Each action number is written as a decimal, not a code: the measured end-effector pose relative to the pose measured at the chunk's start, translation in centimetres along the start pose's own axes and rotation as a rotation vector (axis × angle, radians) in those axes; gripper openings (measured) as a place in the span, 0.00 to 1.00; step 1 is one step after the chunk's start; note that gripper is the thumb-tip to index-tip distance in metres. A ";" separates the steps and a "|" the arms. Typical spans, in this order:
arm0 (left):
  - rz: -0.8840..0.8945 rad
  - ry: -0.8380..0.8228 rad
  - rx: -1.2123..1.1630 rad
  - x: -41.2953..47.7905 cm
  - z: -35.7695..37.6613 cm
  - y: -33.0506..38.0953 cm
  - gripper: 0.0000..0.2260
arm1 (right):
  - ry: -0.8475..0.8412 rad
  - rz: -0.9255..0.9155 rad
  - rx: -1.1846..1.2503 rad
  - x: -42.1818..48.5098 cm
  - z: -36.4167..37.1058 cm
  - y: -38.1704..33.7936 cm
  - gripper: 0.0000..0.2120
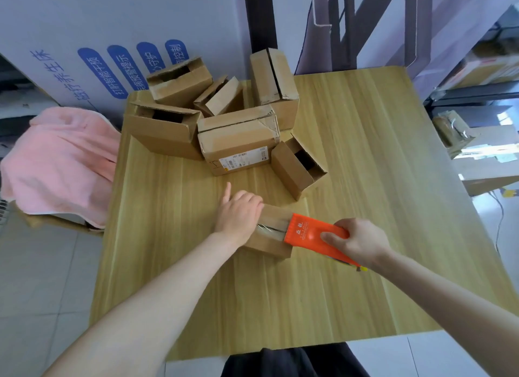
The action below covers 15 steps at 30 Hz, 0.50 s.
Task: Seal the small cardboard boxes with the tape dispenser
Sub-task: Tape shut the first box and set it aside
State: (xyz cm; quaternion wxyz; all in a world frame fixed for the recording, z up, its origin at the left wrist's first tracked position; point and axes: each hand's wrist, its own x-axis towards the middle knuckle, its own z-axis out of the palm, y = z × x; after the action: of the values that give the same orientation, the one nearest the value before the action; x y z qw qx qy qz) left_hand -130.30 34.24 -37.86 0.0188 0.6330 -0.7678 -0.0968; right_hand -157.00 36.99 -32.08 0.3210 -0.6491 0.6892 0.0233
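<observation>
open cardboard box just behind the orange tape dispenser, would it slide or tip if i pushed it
Probably light: the open cardboard box shows only a dark interior, nothing visible inside. On the smooth wooden table it would likely slide rather than tip, since it looks longer than tall. Its loose flaps would probably flex if grabbed.

A desk (365,180) of pale yellow wood grain stands on a floor (42,278) of light grey tiles. Behind its far left corner stands a large white panel (84,26) printed with blue Chinese characters. A pink cloth (61,157) lies draped just beside the desk's left edge. A dark post (259,20) rises behind the desk, dark slanted struts (362,17) to its right. At far right, brightly lit shelves (474,93) hold cartons (483,68), and a cable (499,219) runs across the floor
</observation>
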 end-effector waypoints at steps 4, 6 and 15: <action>0.043 0.019 -0.053 -0.1 1.2 4.6 0.18 | 0.002 -0.013 0.052 0.5 0.6 0.6 0.19; 0.038 0.054 -0.028 0.0 1.6 4.9 0.19 | 0.000 -0.027 0.081 0.7 0.8 1.0 0.20; 0.063 0.073 -0.009 0.2 2.1 4.0 0.18 | -0.113 -0.112 0.200 0.8 0.8 2.9 0.19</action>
State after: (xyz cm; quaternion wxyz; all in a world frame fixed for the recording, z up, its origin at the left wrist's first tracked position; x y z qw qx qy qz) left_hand -134.53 35.05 -39.23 0.0526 0.6117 -0.7857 -0.0765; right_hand -159.23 37.15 -34.20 0.4233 -0.6490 0.6316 -0.0271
